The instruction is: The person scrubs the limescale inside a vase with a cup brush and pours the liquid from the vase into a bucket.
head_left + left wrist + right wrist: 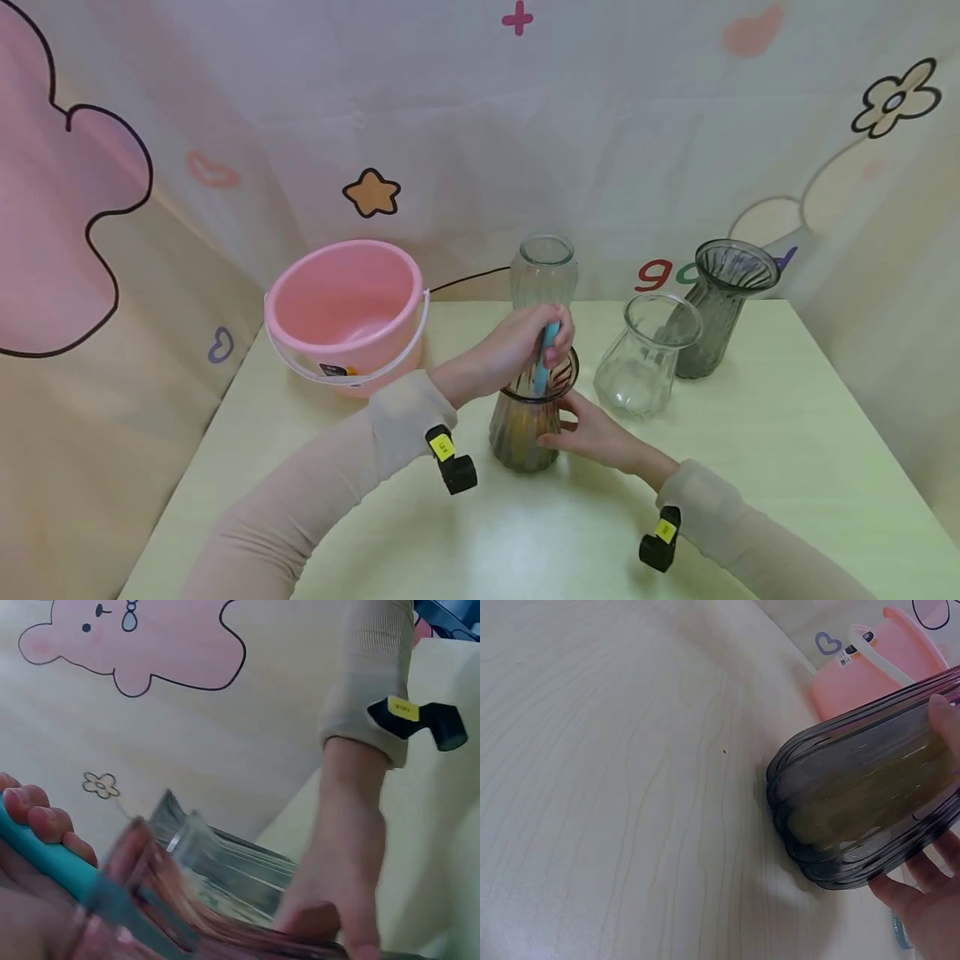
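Near the middle of the table a dark grey ribbed glass vase (513, 442) stands with a flared rim. My left hand (513, 352) is above its mouth, fingers curled round the teal handle of a bottle brush (551, 335). The handle runs down into the vase; a blurred yellowish head (870, 796) shows through the glass. Low on the vase's right side, my right hand (600, 435) grips it between thumb and fingers. In the left wrist view, the teal handle (56, 859) lies across the left palm.
A pink bucket (408, 354) with a white handle stands at the back left. Behind my left hand is a clear glass vase (543, 279). To the right stand another clear vase (633, 383) and a tall grey vase (708, 333). A printed curtain (465, 125) hangs behind the table.
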`<state>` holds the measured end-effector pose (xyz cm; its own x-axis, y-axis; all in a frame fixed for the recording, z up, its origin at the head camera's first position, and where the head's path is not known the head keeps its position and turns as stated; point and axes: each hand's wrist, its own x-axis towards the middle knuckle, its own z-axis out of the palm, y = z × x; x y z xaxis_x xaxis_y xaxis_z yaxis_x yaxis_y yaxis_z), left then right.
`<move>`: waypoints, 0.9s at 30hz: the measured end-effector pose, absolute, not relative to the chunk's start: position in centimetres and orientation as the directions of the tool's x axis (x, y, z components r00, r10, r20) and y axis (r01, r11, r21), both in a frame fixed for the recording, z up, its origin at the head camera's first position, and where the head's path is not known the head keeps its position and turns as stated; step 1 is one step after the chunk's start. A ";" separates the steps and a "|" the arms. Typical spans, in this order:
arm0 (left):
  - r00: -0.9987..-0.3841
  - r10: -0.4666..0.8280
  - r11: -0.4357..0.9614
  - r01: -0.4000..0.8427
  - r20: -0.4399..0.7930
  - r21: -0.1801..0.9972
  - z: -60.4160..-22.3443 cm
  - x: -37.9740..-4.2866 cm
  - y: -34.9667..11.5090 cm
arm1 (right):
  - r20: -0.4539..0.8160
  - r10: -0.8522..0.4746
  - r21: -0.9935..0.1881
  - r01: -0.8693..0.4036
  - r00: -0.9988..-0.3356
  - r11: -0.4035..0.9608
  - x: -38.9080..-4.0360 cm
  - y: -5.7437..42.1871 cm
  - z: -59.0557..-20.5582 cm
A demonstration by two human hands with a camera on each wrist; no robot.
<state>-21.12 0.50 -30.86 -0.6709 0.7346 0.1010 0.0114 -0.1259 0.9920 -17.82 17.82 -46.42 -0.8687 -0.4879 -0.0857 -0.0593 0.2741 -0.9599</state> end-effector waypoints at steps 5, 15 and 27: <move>-0.675 0.729 -0.129 0.031 0.116 0.991 -31.5 -21.0 0.5 | -0.084 -0.478 -0.955 -0.066 -0.874 0.288 -17.8 17.7 -46.5; -0.686 0.707 -0.231 0.007 0.173 0.973 -28.0 -20.9 -0.9 | -0.129 -0.474 -0.968 0.006 -0.871 0.253 -17.8 17.5 -46.1; -0.646 0.687 -0.383 0.065 0.331 0.921 -24.5 -21.4 -2.1 | -0.176 -0.448 -0.970 0.077 -0.877 0.232 -17.9 17.2 -46.1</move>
